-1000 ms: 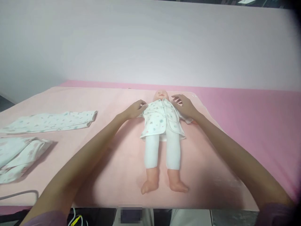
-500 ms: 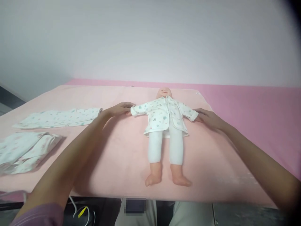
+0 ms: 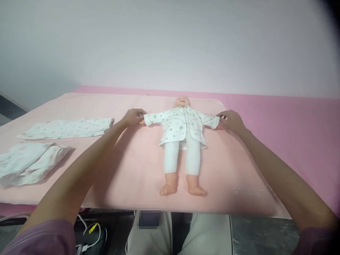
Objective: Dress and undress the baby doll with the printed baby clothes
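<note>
A baby doll (image 3: 182, 101) lies on its back with both arms stretched sideways and its bare feet toward me. It wears a white printed baby jacket (image 3: 174, 129) and white leggings (image 3: 171, 156). My left hand (image 3: 134, 117) is closed in a pinch on the cuff of the sleeve at left, by the doll's hand. At the other sleeve, my right hand (image 3: 231, 120) pinches the cuff between thumb and fingers, with the doll's hand just below. My fingertips partly hide both cuff edges.
Folded printed baby pants (image 3: 66, 128) and a second folded white garment (image 3: 32, 163) lie at left on the pink padded table (image 3: 127, 180). A plain wall (image 3: 170, 46) rises behind. White cables (image 3: 99, 237) hang below the table's front edge.
Both hands have gone from lying at the doll's hands to gripping the sleeve cuffs, wrists raised. My view has shifted slightly, so the doll appears a little higher and further left.
</note>
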